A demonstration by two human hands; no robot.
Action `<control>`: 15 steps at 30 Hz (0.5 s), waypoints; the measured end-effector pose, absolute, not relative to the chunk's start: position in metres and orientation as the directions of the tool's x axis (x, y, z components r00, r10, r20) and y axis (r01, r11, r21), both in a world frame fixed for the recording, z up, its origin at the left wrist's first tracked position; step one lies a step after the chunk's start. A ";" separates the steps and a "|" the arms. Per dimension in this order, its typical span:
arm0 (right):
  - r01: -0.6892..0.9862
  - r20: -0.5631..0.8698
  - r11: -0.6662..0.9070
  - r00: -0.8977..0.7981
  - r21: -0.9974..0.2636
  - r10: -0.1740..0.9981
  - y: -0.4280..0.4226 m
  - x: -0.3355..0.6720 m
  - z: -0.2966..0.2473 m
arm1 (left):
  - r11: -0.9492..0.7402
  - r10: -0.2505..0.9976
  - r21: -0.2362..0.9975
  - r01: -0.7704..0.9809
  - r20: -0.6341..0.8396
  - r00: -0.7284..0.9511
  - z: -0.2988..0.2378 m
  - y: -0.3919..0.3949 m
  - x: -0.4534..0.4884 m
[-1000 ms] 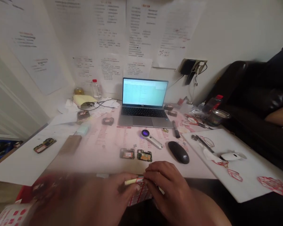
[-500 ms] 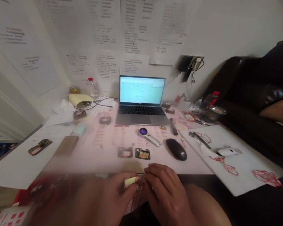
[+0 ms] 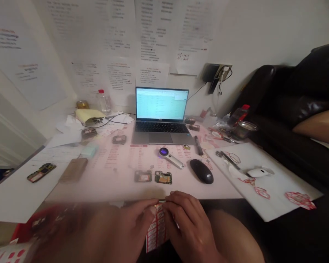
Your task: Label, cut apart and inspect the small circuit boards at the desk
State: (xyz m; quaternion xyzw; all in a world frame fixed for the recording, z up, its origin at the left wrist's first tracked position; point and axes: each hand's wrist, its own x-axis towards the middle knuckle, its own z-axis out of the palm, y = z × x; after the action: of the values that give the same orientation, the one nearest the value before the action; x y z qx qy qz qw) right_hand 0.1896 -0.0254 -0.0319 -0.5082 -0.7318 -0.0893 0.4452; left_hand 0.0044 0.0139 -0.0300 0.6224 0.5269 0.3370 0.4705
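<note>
Both my hands meet at the near edge of the desk over a sheet of small red and white stickers (image 3: 155, 232). My left hand (image 3: 126, 228) pinches the sheet's top left corner with thumb and fingers closed. My right hand (image 3: 188, 226) is curled shut on the sheet's top right side, its fingertips touching those of the left. The sheet hangs down between them, below the desk edge. Just beyond the hands, two small circuit boards (image 3: 152, 176) lie side by side on the desk.
An open laptop (image 3: 161, 115) stands at the back. A magnifier (image 3: 170, 157), a black mouse (image 3: 201, 171) and a marker (image 3: 198, 145) lie in front of it. More boards (image 3: 41, 172), a brown block (image 3: 72, 170), papers, bottles and a white board (image 3: 263, 179) with stickers surround them.
The pale strip held between my fingertips is no longer in sight; the sticker sheet now hangs more openly between my hands. The camera has tipped slightly, shifting the desk left.
</note>
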 end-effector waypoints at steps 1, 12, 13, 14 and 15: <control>0.815 0.734 0.464 -0.071 -0.348 0.675 -0.025 0.189 -0.031 | -0.003 0.971 0.941 0.338 -0.078 0.227 -0.030 0.014 0.004; 0.805 0.708 0.474 -0.098 -0.358 0.700 -0.025 0.190 -0.027 | 0.016 0.939 0.950 0.313 -0.122 0.322 -0.036 0.015 0.000; 0.811 0.709 0.485 -0.127 -0.328 0.693 -0.025 0.191 -0.027 | 0.020 0.933 0.951 0.308 -0.129 0.335 -0.036 0.016 0.000; 0.816 0.712 0.493 -0.150 -0.303 0.686 -0.026 0.192 -0.028 | 0.026 0.928 0.953 0.302 -0.135 0.346 -0.036 0.016 -0.001; 0.819 0.714 0.499 -0.168 -0.283 0.679 -0.027 0.194 -0.029 | 0.032 0.924 0.955 0.295 -0.141 0.356 -0.036 0.016 -0.001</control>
State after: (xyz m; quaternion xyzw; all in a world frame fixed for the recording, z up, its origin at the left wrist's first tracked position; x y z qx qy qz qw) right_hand 0.1937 -0.0268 -0.0286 -0.4932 -0.7596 -0.0839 0.4157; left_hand -0.0014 0.0165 -0.0360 0.6295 0.4841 0.2963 0.5306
